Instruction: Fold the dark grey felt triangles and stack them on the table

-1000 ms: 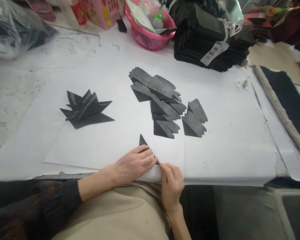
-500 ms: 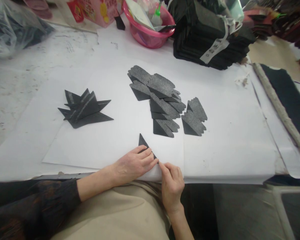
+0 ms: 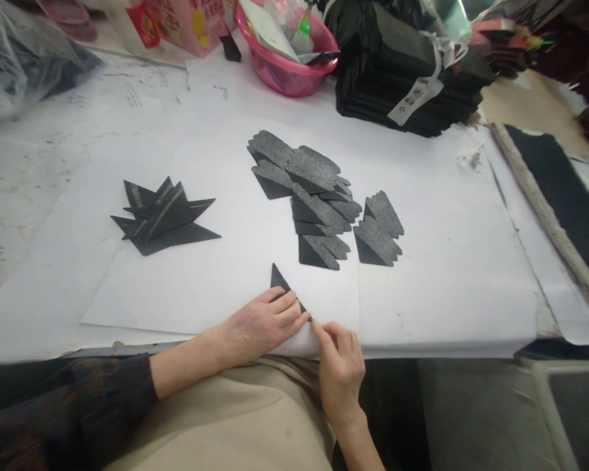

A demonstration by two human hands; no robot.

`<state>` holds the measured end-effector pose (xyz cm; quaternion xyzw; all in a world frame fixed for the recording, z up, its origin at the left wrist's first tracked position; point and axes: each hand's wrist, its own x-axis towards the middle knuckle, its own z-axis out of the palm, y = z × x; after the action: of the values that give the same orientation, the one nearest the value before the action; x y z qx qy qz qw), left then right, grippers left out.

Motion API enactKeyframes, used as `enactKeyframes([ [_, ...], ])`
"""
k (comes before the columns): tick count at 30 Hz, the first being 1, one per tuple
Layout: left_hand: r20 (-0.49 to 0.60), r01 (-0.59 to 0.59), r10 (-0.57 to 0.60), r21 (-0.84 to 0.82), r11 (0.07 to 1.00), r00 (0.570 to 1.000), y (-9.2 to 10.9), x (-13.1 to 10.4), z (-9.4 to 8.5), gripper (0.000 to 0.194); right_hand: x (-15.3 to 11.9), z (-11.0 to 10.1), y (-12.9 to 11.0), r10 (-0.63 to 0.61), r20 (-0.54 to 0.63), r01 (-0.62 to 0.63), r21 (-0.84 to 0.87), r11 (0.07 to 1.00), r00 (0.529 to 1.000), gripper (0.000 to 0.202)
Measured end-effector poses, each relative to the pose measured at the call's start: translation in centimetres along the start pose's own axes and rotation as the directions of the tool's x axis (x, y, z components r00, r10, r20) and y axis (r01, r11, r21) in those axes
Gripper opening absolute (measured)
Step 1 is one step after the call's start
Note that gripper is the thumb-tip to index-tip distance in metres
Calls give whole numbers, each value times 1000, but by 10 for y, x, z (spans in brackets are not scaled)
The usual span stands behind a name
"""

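A small black triangular piece (image 3: 279, 277), seemingly leather or fabric, lies near the table's front edge, its lower part covered by my fingers. Bent over it, the fingers of my left hand (image 3: 262, 324) hold it down against the white paper. My right hand (image 3: 342, 363) pinches its lower right corner between thumb and forefinger. Beyond my hands lies a spread of overlapping black pieces (image 3: 319, 212) with speckled grey faces and notched ends. Beside it is a smaller group of the same pieces (image 3: 379, 239). To the left sits a pile of dark pointed triangles (image 3: 164, 219).
White paper (image 3: 216, 288) covers the table. At the back are a pink basin (image 3: 287, 75) holding a green-tipped bottle, a tied stack of black pieces (image 3: 407, 78) with a tag, and a pink box (image 3: 196, 26). A dark roll (image 3: 564, 196) lies at right, a plastic bag (image 3: 29, 59) at left.
The whole view has shifted slightly. Both hands keep nearly the same position on the triangular piece, and the piles look unchanged.
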<state>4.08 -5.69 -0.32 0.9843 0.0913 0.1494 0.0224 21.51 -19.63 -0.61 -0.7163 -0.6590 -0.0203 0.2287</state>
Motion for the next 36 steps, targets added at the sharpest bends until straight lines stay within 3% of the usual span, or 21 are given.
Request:
enactKeyframes([
  [5, 0, -1, 1, 5, 1000, 1000, -1, 0, -1, 31, -4, 2, -3, 63, -40, -62, 44, 997, 997, 34],
  [11, -18, 18, -18, -5, 1000, 1000, 0, -1, 2, 29, -1, 10, -8, 26, -38, -30, -117, 993, 999, 33],
  [21, -88, 167, -164, 36, 985, 983, -14, -8, -3, 26, -3, 5, -5, -12, 8, 13, -185, 983, 1000, 32],
  [28, -73, 156, -153, 33, 987, 986, -18, -10, -2, 27, 20, 12, -16, 8, 73, 7, -201, 979, 997, 34],
  [36, -72, 277, -271, 79, 958, 960, -47, -18, -10, 31, 13, 12, -10, -27, 43, 36, -228, 973, 999, 33],
])
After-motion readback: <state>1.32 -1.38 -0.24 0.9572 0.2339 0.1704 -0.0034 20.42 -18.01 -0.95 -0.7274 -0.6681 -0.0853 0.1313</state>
